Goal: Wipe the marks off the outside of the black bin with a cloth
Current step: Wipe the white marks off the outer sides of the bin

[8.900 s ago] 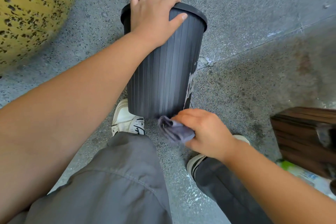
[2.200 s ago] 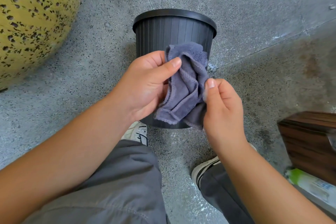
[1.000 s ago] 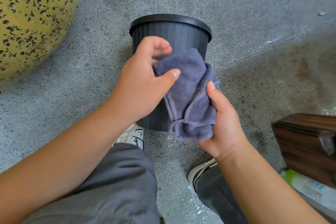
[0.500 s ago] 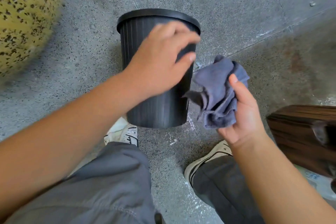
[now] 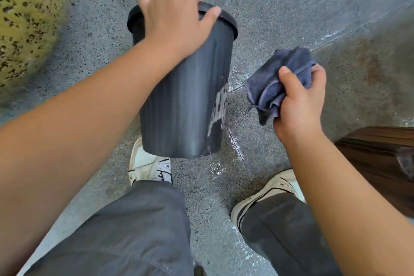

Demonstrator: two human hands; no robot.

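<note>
Left hand (image 5: 177,22) clamps the black bin (image 5: 186,96) by its rim; right hand (image 5: 298,105) clutches the bunched cloth (image 5: 271,87) beside white marks (image 5: 218,110); a brown box (image 5: 380,163) sits near the right.

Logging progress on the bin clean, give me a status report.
Left hand gripping black bin at its rim. Right hand holding cloth, clear of bin. White marks remain on bin's right side. Nothing in the way.

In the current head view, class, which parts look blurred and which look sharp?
Head view: the speckled yellow ball and the black bin are smeared by motion; the right hand, its cloth and the shoes stay fairly sharp; wide-angle bending shows at the edges.
</note>
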